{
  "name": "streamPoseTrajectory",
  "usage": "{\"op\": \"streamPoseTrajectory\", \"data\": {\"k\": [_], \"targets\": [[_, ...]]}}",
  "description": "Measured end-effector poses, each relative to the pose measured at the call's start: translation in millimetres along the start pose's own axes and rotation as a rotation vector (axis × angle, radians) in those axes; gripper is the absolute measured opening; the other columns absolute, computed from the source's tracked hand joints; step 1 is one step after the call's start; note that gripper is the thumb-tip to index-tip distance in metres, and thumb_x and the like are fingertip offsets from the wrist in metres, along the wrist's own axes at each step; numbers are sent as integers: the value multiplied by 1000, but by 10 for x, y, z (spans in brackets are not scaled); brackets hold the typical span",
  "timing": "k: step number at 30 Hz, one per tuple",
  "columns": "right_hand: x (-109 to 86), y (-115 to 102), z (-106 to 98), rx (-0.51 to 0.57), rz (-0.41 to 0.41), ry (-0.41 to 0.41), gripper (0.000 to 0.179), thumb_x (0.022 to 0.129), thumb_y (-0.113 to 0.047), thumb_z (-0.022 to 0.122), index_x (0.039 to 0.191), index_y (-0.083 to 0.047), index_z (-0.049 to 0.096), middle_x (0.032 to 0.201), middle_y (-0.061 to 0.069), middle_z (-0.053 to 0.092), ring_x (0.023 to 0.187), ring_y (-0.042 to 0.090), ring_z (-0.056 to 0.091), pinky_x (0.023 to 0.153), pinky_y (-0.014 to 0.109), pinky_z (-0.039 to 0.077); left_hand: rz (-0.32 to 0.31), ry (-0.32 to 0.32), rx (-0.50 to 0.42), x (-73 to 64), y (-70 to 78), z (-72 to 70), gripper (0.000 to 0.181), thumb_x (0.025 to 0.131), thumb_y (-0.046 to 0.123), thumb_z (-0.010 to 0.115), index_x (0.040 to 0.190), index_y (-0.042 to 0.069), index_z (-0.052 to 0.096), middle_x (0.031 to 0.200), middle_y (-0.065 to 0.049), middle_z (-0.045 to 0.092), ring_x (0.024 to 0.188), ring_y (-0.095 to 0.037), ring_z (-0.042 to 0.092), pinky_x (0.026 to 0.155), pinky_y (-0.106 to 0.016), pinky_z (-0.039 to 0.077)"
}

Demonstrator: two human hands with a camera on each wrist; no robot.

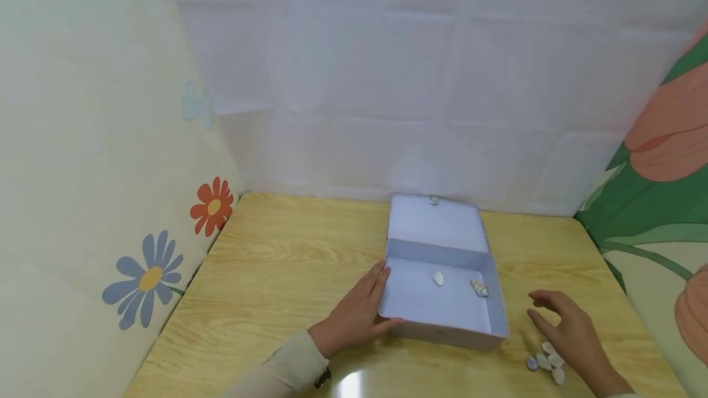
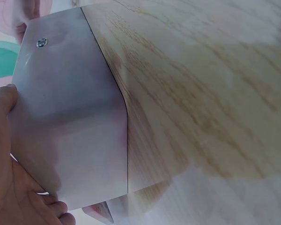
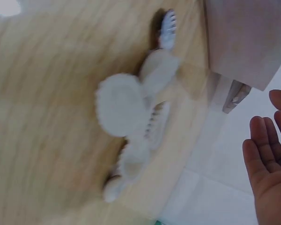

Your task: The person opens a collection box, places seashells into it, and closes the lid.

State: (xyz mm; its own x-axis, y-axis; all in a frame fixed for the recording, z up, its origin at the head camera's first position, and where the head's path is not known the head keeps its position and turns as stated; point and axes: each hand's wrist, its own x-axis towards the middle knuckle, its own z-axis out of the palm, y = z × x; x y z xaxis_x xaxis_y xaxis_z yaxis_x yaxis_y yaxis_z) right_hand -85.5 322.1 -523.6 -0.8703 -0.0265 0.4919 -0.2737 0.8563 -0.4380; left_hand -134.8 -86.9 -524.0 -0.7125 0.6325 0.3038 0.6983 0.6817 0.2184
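A pale box with its lid folded back stands on the table. Inside lie a small white shell and a patterned brownish-white shell. My left hand rests on the box's near left corner, fingers along the left side and thumb against the front wall. To the right of the box, my right hand hovers with thumb and forefinger apart, nothing between them. Below it is a cluster of several shells, mostly white and ridged, with one purplish shell at its left.
The wood-patterned table extends left of the box. A white cloth wall rises behind it, close to the folded-back lid. Flower-printed panels stand at both sides.
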Motion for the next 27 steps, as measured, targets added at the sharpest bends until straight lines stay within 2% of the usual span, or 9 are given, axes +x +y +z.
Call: {"op": "streamPoseTrajectory", "data": {"k": [3, 7, 10, 12, 16, 21, 24, 27], "targets": [[-40, 32, -18, 2, 48, -32, 33, 76, -2, 81, 106, -8, 67, 100, 2, 66, 88, 3, 60, 76, 8, 47, 0, -2, 4, 11, -2, 5, 99, 91, 66, 48, 151, -8, 21, 159, -24, 14, 146, -32, 19, 116, -40, 24], [-107, 60, -39, 7, 152, -132, 29, 82, -7, 77, 108, -4, 67, 103, 6, 66, 90, 18, 64, 77, 29, 55, 5, -6, 2, 17, 3, 11, 99, 91, 66, 49, 151, -8, 21, 158, -25, 14, 145, -33, 19, 116, -41, 25], [-160, 107, -45, 17, 225, -210, 29, 85, -11, 74, 111, -1, 66, 106, 12, 66, 94, 28, 64, 79, 44, 55, 2, -17, -3, 18, 10, 8, 99, 92, 66, 49, 151, -8, 20, 158, -25, 14, 145, -34, 19, 116, -42, 25], [-187, 150, -48, 29, 264, -255, 31, 88, -14, 72, 113, 1, 64, 109, 15, 65, 97, 32, 63, 81, 48, 54, 0, -24, -4, 18, 13, 5, 99, 92, 66, 48, 151, -8, 19, 158, -25, 13, 146, -34, 18, 116, -41, 24], [-236, 230, -52, 44, 336, -341, 37, 91, -22, 70, 118, 3, 62, 114, 20, 64, 103, 37, 62, 85, 52, 52, 0, -27, -1, 20, 15, -5, 99, 92, 66, 48, 151, -7, 19, 159, -25, 13, 146, -33, 17, 116, -41, 24], [-278, 297, -42, 48, 424, -429, 49, 90, -31, 71, 121, 5, 59, 115, 21, 63, 107, 40, 60, 88, 53, 50, -9, -39, -6, 12, 13, -11, 99, 92, 67, 47, 152, -7, 18, 159, -24, 12, 147, -31, 15, 117, -40, 22], [-298, 311, -32, 43, 431, -442, 53, 89, -34, 72, 121, 5, 58, 114, 21, 63, 106, 41, 61, 88, 53, 50, -18, -45, -12, 5, 10, -14, 100, 91, 67, 46, 152, -6, 17, 159, -24, 11, 147, -30, 14, 117, -39, 22], [-318, 308, -18, 36, 398, -427, 50, 87, -31, 74, 119, 5, 59, 111, 19, 65, 103, 39, 63, 86, 52, 51, -24, -41, -12, 0, 10, -20, 99, 91, 67, 47, 152, -6, 18, 159, -23, 11, 147, -31, 14, 117, -40, 22]]}}
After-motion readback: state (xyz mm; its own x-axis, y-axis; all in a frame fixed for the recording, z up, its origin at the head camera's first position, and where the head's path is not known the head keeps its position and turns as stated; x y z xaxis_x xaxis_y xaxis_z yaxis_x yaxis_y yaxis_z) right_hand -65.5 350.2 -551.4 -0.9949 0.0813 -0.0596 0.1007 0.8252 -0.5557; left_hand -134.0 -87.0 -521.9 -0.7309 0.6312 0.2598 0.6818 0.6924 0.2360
